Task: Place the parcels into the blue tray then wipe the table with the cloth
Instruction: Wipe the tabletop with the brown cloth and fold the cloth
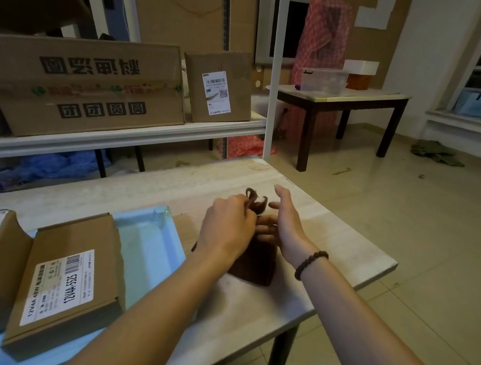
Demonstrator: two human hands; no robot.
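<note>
Two bare forearms without sleeves, a dark brown beaded bracelet [310, 264] around the right wrist.

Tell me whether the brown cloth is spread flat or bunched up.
Bunched up. The brown cloth sits as a thick wad on the table, and the left hand pinches its gathered top while the right hand steadies it.

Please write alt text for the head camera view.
Both hands work a dark brown cloth on the pale table: left hand pinching its bunched top, right hand open beside it. Two cardboard parcels lie in the blue tray at left.
</note>
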